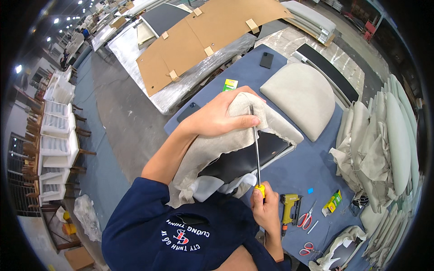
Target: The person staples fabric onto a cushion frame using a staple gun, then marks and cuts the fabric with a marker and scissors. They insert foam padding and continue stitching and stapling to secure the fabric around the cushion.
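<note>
In front of me, a beige fabric-covered seat panel [210, 147] is tilted up, its black underside [244, 160] partly bare between ragged fabric edges. White padding [205, 187] sticks out at its near side. My left hand [219, 115] is closed over the panel's far corner, thumb pressed across the fabric beside a metal shaft. That shaft belongs to a screwdriver [258, 162] with a yellow handle, which my right hand [266, 207] grips at the near end. Its tip rests against the folded fabric at the corner; whether it goes under the fabric I cannot tell.
On the blue table [316, 158] lie a staple gun [288, 210], red-handled scissors [306, 220], smaller scissors [306, 249], a green-yellow box [332, 202] and a phone [266, 60]. A rounded beige cushion [300, 97] lies beyond the panel. Stacked covered cushions [375, 149] stand at right.
</note>
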Tool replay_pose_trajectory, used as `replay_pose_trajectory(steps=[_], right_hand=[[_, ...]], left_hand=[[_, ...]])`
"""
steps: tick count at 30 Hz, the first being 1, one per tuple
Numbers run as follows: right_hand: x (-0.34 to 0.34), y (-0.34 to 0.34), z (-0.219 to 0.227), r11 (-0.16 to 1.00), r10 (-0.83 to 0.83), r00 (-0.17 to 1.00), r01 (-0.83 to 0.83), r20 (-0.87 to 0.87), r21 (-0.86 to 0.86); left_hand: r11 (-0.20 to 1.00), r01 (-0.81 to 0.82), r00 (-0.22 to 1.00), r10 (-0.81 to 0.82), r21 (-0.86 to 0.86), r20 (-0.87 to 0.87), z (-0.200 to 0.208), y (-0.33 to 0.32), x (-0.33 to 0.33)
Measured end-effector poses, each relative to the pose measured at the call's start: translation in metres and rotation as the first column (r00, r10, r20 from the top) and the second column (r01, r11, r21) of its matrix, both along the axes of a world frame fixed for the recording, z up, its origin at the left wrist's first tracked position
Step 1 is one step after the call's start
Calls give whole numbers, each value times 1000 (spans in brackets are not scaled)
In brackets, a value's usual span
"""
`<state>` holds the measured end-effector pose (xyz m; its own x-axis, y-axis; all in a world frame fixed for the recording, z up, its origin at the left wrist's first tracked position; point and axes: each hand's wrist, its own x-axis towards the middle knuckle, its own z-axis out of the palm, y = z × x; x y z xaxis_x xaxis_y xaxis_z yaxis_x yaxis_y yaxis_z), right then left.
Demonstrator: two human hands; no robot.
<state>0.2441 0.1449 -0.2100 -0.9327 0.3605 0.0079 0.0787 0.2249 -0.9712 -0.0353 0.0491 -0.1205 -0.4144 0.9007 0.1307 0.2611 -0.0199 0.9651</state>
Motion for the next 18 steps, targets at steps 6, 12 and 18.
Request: replay_pose_trajectory(steps=[6,12,18], right_hand=[[-4,5,-26,741,182,982,-102,52,-663],[-40,-8,-78,990,-124,983,131,-135,49],[-71,2,-102,798,-362,885,456,-291,395]], left_hand=[[1000,-18,1000,18,-19,-14,1,0,0],[1000,-22,1000,22,14,-12,5,3,10],[1000,-12,993,8,-28,-117,10,1,14]])
